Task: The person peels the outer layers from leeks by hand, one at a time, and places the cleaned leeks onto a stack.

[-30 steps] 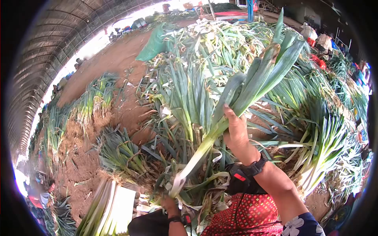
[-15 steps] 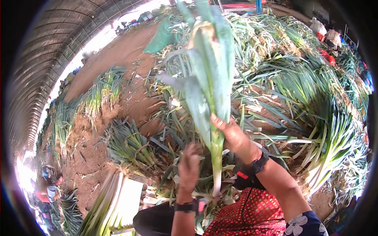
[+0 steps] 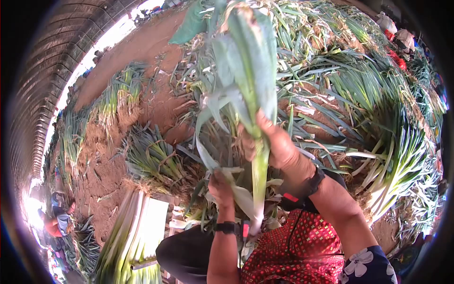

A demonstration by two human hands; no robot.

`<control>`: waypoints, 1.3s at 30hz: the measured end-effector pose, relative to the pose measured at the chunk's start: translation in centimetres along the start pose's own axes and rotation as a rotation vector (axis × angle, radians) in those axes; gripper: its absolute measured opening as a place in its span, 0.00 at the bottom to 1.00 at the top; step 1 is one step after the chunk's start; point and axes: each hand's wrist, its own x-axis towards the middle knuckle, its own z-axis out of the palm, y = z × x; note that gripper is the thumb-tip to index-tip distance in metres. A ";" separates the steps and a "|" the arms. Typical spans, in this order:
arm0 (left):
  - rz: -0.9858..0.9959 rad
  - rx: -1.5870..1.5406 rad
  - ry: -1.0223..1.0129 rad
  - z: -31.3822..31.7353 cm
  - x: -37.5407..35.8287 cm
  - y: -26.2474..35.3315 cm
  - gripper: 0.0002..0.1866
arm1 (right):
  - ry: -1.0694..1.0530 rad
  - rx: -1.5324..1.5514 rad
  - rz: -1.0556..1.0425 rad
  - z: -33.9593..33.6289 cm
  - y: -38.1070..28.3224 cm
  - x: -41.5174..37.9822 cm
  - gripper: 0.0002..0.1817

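A big leek stands upright in front of me, its white root end down by my red apron and its broad green leaves up. My right hand is wrapped round its stalk where the leaves begin. Lower and to the left, my left hand is closed on a pale outer leaf, which hangs away from the stalk. At the lower left, trimmed leeks lie side by side by a white board, roots toward the top.
Bundles of leeks stand on the soil at the left and centre left. A large leek pile fills the right side. Loose leaves cover the ground ahead, near a green sack. People are at the far right and lower left.
My left hand has moved slightly down and closed on an outer leaf, now pulled away from the stalk. My right hand still grips the leek, slightly higher in view.
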 end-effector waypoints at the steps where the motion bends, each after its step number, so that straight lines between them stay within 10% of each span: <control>1: -0.011 0.010 -0.004 -0.1 0.2 -3.4 0.23 | -0.028 0.077 -0.021 0.2 -0.5 -0.3 0.33; 6: -0.217 0.361 0.064 -5.1 -0.5 -15.6 0.19 | -0.018 0.124 -0.161 -1.2 -3.5 -0.4 0.33; 9: -0.008 1.319 -0.095 -10.6 -2.6 -33.6 0.13 | -0.005 0.147 -0.295 -2.2 -5.4 -1.0 0.34; 11: -0.235 1.463 -0.614 -13.1 -3.4 -16.0 0.17 | -0.045 0.206 -0.394 -3.2 -6.6 -1.5 0.34; 15: -0.134 1.694 -0.799 -15.8 -1.7 -23.9 0.23 | -0.137 0.283 -0.407 -6.5 -11.3 -3.3 0.36; 17: -0.463 0.777 0.069 -14.0 0.7 -20.9 0.26 | -0.063 0.235 -0.432 -7.7 -11.0 -3.2 0.36; 19: -0.143 0.234 -0.069 -11.9 2.4 -13.8 0.28 | 0.108 0.117 -0.494 -7.4 -10.2 -2.9 0.34; 21: -0.241 -0.321 -0.440 -9.5 1.8 -2.6 0.30 | 0.312 0.075 -0.505 -6.6 -9.9 -2.5 0.34; 25: 0.476 -0.136 -0.979 -7.2 -1.2 6.8 0.37 | 0.592 0.047 -0.551 -6.9 -9.3 -1.8 0.32; 29: 0.650 0.333 -0.851 -7.0 -6.5 11.7 0.38 | 0.837 0.029 -0.674 -7.3 -9.3 -1.7 0.28; 33: 0.412 0.206 -0.683 -6.8 -6.6 7.0 0.29 | 0.707 0.222 -0.730 -6.7 -9.2 -2.2 0.27; 36: -0.461 -0.909 -0.688 -6.2 -6.7 6.5 0.17 | 0.358 0.395 -0.700 -5.5 -9.4 -2.5 0.27; 39: -0.556 -1.205 -0.823 -5.6 -7.1 7.0 0.17 | 0.340 0.238 -0.758 -7.0 -9.4 -1.2 0.20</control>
